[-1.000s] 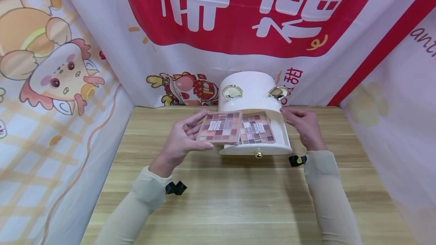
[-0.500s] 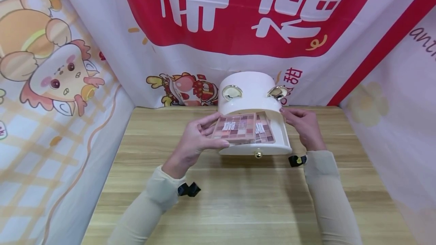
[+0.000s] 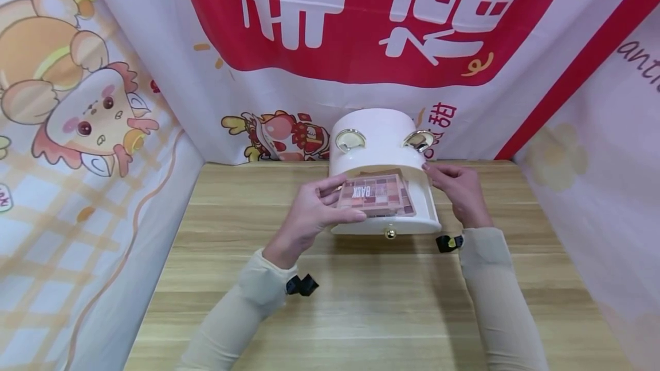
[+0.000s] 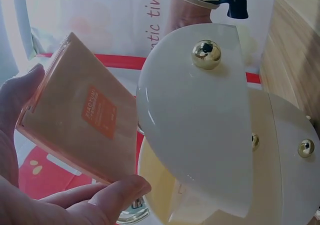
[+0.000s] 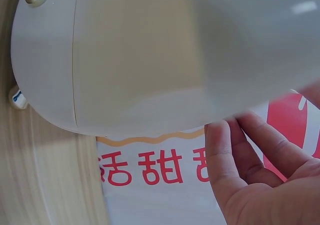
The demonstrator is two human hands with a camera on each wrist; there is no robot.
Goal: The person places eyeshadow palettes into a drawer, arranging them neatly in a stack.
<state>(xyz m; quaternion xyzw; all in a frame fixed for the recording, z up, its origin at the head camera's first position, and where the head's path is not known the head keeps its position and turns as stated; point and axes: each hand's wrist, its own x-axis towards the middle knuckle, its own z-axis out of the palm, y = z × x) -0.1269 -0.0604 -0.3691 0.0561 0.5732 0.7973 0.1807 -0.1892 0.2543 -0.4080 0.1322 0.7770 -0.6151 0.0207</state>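
Left grip pinching "BACK" eyeshadow palette over open drawer; right grip relaxed beside it.

- A small staged booth for recording, not a lived-in room: printed white fabric banners hang as walls on three sides, closing the space in tightly.
- The back banner carries a big red panel with white Chinese characters; the left one shows a cartoon animal in orange and pink.
- A light wood-grain laminate desk fills the floor of the booth from wall to wall.
- A glossy white rounded cosmetics drawer box with gold knobs stands at the back, suggesting a vanity or shop-display setting.
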